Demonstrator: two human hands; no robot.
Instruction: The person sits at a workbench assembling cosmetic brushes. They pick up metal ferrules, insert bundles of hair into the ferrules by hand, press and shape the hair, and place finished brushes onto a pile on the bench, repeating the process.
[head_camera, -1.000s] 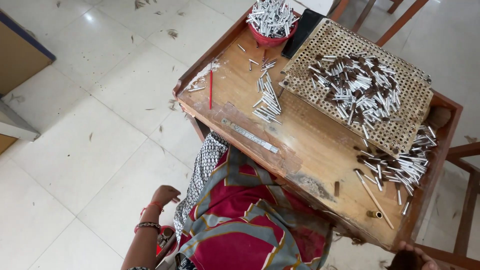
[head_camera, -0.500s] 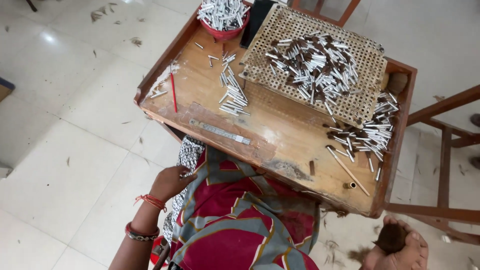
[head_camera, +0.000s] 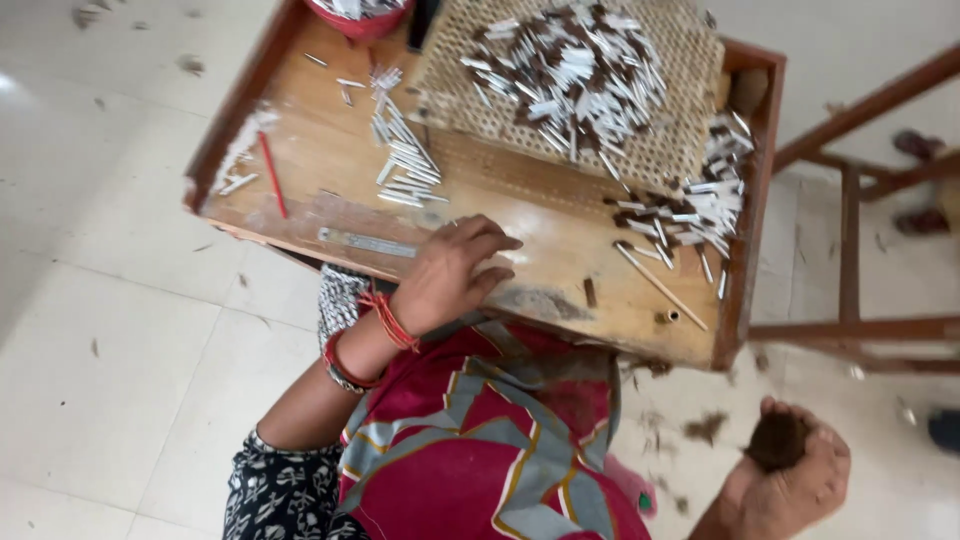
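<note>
your left hand (head_camera: 455, 270) has come up to lie flat and open on the wooden tray (head_camera: 560, 225) mid frame, while your right hand (head_camera: 790, 475), lower right, squeezes brown stuff (head_camera: 778, 440).

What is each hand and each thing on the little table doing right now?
Left hand: open, palm down on the wooden table.
Right hand: off the table, closed around a brown clump.
Woven tray: flat, heaped with small rolled sticks.
Row of sticks: lying side by side on the table.
Red pencil: lying flat.
Metal ruler: lying flat by the front edge.
Red bowl: upright, holding sticks.
</note>
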